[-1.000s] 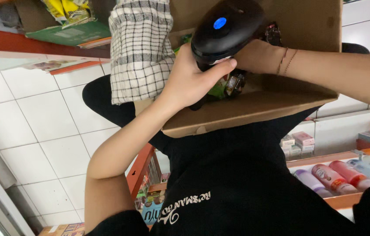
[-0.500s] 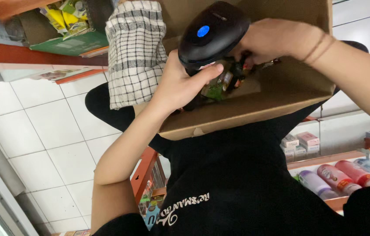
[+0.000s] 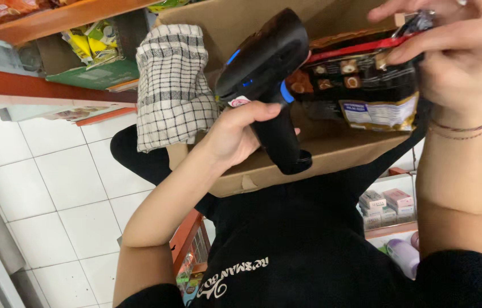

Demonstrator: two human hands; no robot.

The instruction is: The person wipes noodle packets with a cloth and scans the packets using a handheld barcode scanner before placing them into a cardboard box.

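1. Head view: since the earlier frame, the snack packet (image 3: pixel 366 85) has risen out of the cardboard box (image 3: pixel 320 154).
2. Right hand (image 3: pixel 457 63): fingers pinch the packet.
3. Left hand (image 3: pixel 235 137): fingers wrap the barcode scanner (image 3: pixel 269 74).
4. Step: scanning; the packet's code probably needs squaring to the scanner head.

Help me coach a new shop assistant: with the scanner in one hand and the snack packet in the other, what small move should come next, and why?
Probably tilt the black scanner in the left hand a little toward the white label patch on the dark snack packet. The right hand holds the packet up over the cardboard box, label side out, but the scanner's head seems aimed past its upper edge.
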